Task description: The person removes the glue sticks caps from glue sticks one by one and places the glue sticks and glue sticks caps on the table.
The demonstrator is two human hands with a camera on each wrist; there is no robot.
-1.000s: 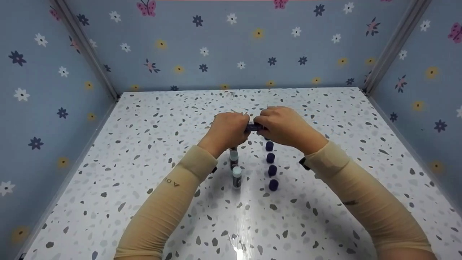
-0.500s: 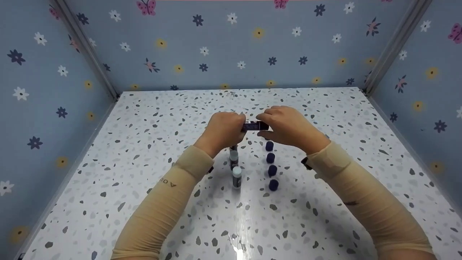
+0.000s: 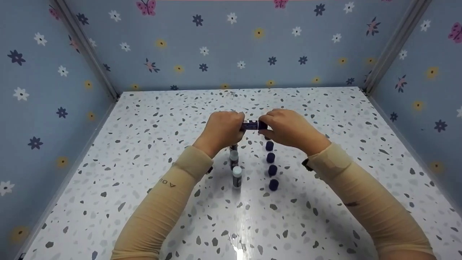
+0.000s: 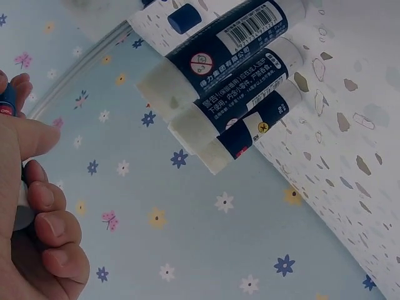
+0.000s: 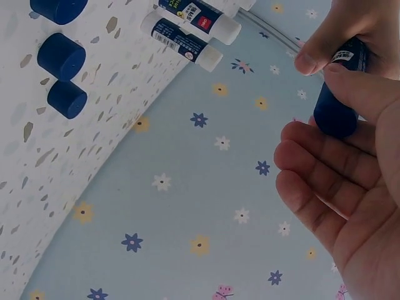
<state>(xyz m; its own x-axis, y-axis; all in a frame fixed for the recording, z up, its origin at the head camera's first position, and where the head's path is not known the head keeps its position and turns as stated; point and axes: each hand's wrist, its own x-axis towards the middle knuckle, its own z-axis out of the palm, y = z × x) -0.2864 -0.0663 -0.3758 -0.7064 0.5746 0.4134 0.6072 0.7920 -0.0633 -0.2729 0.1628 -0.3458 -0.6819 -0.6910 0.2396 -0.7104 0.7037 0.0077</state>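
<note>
A dark blue glue stick (image 3: 250, 125) lies level between the two hands. My left hand (image 3: 224, 130) grips its body from the left, fingers curled round it; its pale grey base (image 4: 24, 215) shows below the fingers in the left wrist view. At the other end sits a blue cap (image 5: 336, 114), which my right hand (image 3: 285, 126) pinches between thumb and forefinger. The remaining right fingers (image 5: 319, 165) are loosely bent below the cap. Under the left hand, uncapped glue sticks (image 3: 236, 177) with whitish tops stand upright in a row.
Several loose blue caps (image 3: 272, 170) form a second row on the speckled white table (image 3: 173, 224), to the right of the glue sticks. Blue flowered panels (image 3: 238, 50) enclose the table at the back and both sides.
My left hand has shifted slightly left, and more of the glue stick shows between the hands. The right fingers loosened half a second ago and are now back around the cap.
</note>
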